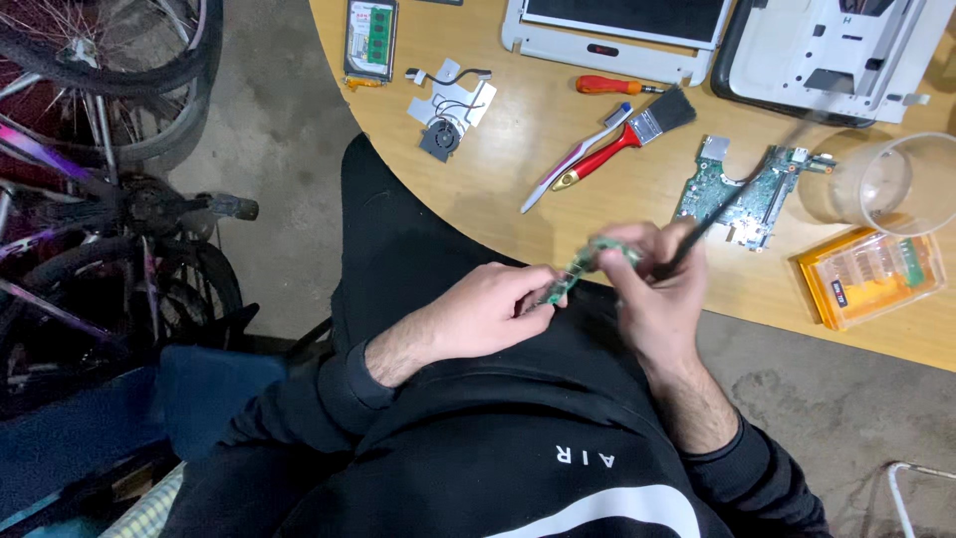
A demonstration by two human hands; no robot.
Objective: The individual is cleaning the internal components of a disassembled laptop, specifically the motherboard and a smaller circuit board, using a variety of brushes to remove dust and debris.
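So we've got the small green circuit board (575,267) pinched at its lower end in our left hand (478,317), long axis tilting up-right toward our right hand (652,284), which grips a thin dark tool (732,199) just above the lap, near the table (518,169) edge.

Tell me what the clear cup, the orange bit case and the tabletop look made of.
Clear cup: likely plastic, see-through and slightly cloudy. Orange bit case: probably plastic, opaque orange base under a transparent lid with rows of bits showing through. Tabletop: looks like wood-effect laminate, smooth tan surface with faint grain; solid wood can't be ruled out.
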